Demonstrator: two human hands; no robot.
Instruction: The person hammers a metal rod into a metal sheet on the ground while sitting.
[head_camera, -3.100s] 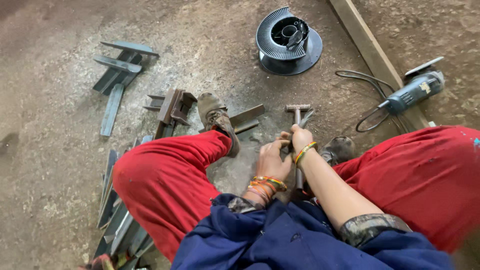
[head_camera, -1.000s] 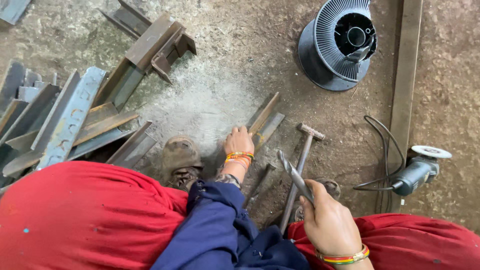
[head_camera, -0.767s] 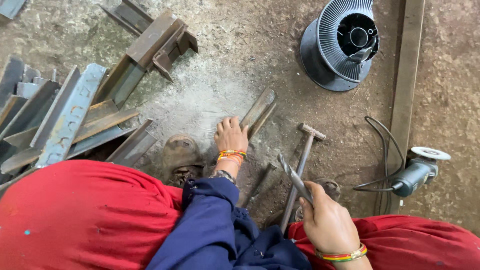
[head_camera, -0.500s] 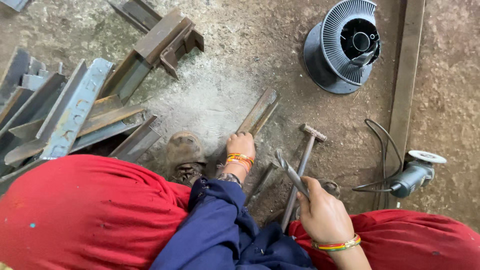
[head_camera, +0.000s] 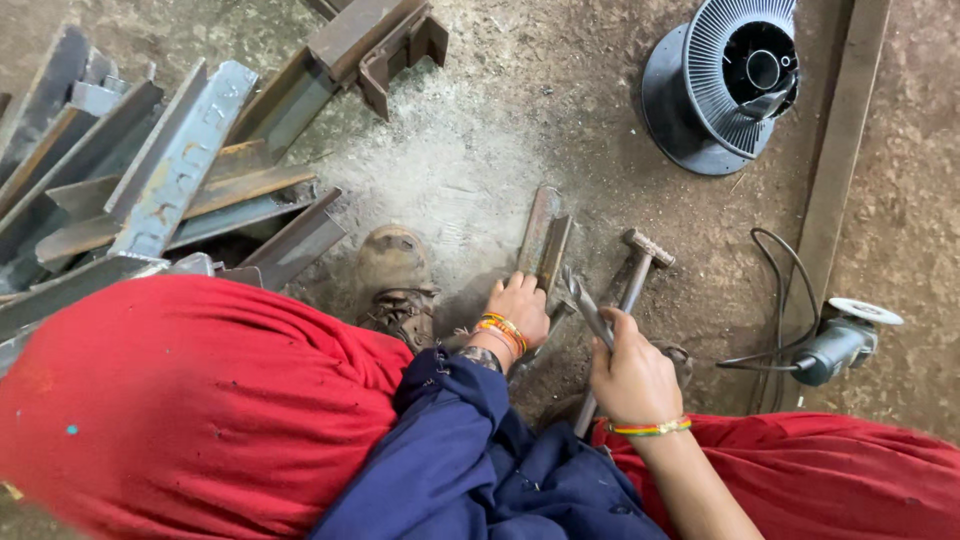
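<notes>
Nearest, the right hand (head_camera: 630, 375) is closing firmly around a pair of pliers (head_camera: 588, 308), the left hand (head_camera: 520, 310) is gripping the near end of a short angle iron piece (head_camera: 545, 238) lying on the concrete floor (head_camera: 480, 150), a hammer (head_camera: 630, 290) is lying just right, and a wire spool (head_camera: 730, 85) is standing farther right.

One head-worn view looks steeply down from close above the person's lap onto the dirt floor (head_camera: 480, 170). Knees fill 6 to 9 o'clock, a wire spool (head_camera: 725, 85) sits at 1 o'clock, a grinder (head_camera: 835, 345) at 3 o'clock.
</notes>
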